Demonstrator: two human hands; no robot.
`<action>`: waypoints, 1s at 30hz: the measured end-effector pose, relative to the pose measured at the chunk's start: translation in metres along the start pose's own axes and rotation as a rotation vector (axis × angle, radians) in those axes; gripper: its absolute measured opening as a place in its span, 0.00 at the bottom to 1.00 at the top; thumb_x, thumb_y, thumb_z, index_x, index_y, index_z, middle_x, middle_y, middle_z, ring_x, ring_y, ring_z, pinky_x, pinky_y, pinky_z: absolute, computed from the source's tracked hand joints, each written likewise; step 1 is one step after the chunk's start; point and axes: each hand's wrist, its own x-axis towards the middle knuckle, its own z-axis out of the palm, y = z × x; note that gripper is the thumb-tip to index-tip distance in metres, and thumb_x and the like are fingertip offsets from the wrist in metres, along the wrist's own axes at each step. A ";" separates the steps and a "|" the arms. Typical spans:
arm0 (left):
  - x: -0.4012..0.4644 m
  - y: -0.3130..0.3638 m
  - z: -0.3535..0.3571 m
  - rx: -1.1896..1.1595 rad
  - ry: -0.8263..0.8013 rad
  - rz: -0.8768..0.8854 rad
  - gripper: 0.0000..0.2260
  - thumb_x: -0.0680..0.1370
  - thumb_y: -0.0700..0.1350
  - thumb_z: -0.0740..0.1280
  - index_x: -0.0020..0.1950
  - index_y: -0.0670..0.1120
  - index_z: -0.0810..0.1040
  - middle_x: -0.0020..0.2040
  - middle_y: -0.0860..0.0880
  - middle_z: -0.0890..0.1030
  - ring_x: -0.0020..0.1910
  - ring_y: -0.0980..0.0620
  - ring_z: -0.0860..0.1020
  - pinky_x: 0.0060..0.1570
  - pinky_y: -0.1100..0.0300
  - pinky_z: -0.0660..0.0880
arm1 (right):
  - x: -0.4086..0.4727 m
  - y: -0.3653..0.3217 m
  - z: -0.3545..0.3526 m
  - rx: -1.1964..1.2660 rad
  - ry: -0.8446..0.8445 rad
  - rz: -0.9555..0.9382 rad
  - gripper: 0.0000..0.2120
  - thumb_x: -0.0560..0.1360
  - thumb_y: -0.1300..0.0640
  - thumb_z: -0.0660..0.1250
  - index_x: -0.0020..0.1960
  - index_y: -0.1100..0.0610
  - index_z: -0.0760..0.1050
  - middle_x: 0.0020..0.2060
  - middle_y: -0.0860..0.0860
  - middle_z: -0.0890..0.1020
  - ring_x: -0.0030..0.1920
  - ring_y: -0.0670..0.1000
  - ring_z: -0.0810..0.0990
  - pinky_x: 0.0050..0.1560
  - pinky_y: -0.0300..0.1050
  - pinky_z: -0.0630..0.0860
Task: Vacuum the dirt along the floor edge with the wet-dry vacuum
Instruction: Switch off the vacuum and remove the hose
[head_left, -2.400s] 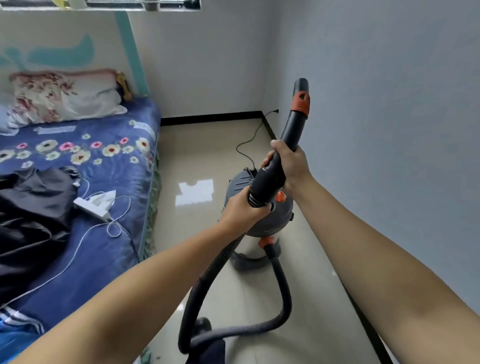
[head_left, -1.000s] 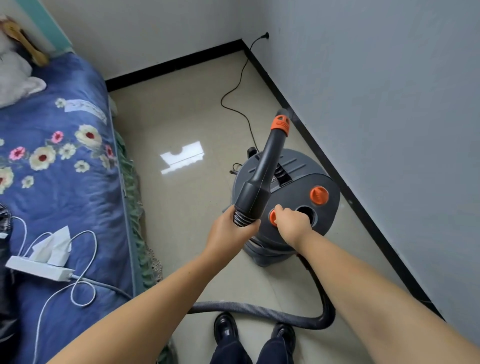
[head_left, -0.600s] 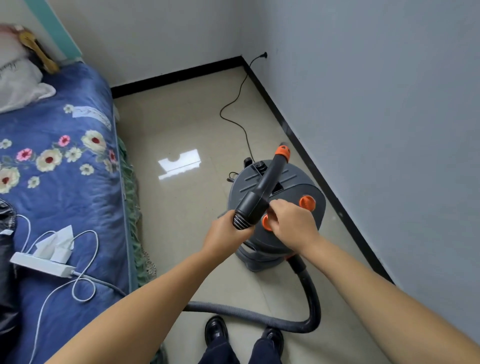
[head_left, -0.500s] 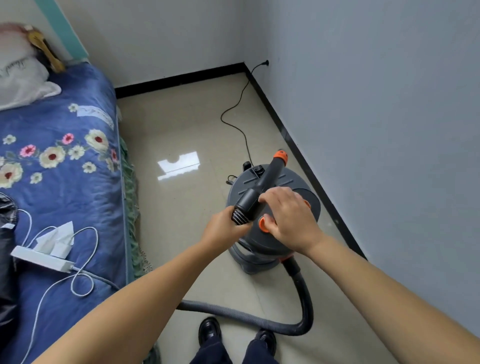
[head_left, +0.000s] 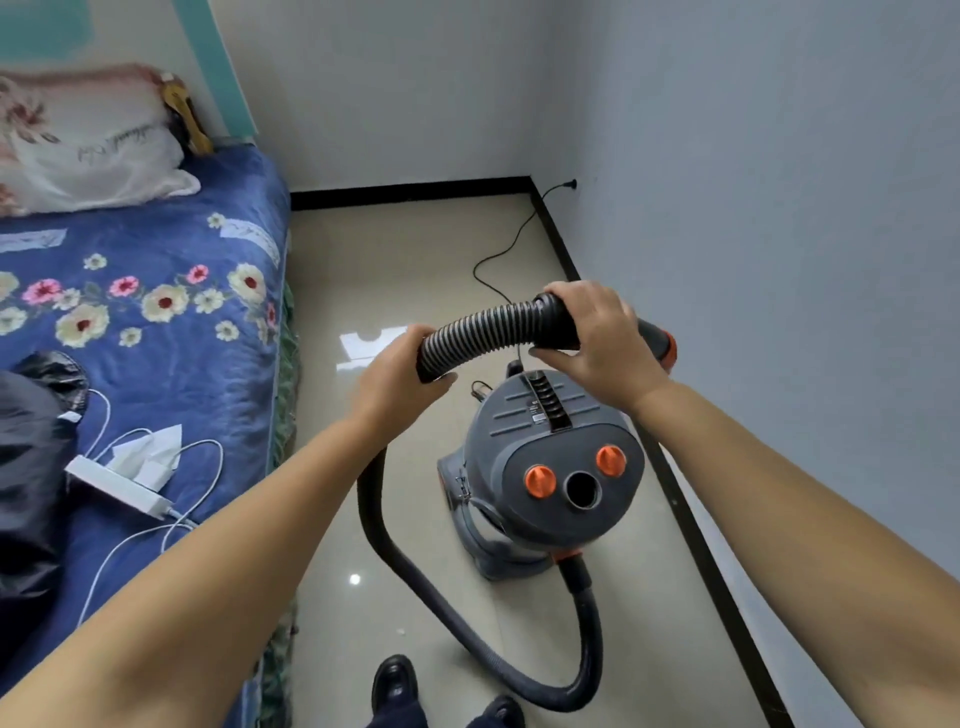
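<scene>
A grey wet-dry vacuum (head_left: 545, 467) with two orange knobs stands on the beige tiled floor (head_left: 405, 249) beside the right wall. Its black ribbed hose (head_left: 488, 327) loops from the base round the floor and up to my hands. My left hand (head_left: 400, 379) grips the ribbed part. My right hand (head_left: 597, 343) grips the rigid black nozzle handle, whose orange-ringed tip (head_left: 665, 348) points right toward the wall. The black skirting (head_left: 691, 525) marks the floor edge along the wall.
A bed with a blue flowered cover (head_left: 156, 322) fills the left, carrying a white power strip (head_left: 119, 488), cables, dark clothing and a pillow (head_left: 88, 156). The vacuum's power cord (head_left: 509, 249) runs to a wall plug near the far corner. My black shoes (head_left: 395, 686) are at the bottom.
My right hand left the vacuum's top and took hold of the nozzle handle. The hose end swung from pointing up to lying level, tip toward the right wall.
</scene>
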 end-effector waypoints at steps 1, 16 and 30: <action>0.001 -0.011 0.000 -0.037 0.025 -0.071 0.16 0.72 0.45 0.72 0.58 0.46 0.73 0.45 0.51 0.77 0.43 0.48 0.76 0.41 0.54 0.74 | 0.003 0.004 -0.007 0.036 0.020 0.042 0.27 0.71 0.50 0.73 0.65 0.59 0.71 0.57 0.56 0.76 0.57 0.58 0.73 0.62 0.63 0.67; 0.102 0.008 0.010 0.212 0.226 0.209 0.18 0.74 0.37 0.68 0.64 0.39 0.73 0.55 0.37 0.76 0.52 0.36 0.73 0.51 0.45 0.71 | -0.017 0.098 -0.022 0.145 -0.213 0.564 0.20 0.69 0.55 0.74 0.56 0.58 0.71 0.50 0.55 0.76 0.51 0.58 0.76 0.51 0.57 0.77; 0.261 0.002 0.145 0.299 -0.273 0.499 0.20 0.78 0.46 0.64 0.70 0.48 0.68 0.61 0.44 0.74 0.60 0.42 0.71 0.58 0.48 0.69 | 0.101 0.173 0.083 -0.039 -0.363 0.376 0.27 0.80 0.49 0.62 0.76 0.46 0.58 0.57 0.54 0.73 0.51 0.54 0.75 0.45 0.47 0.73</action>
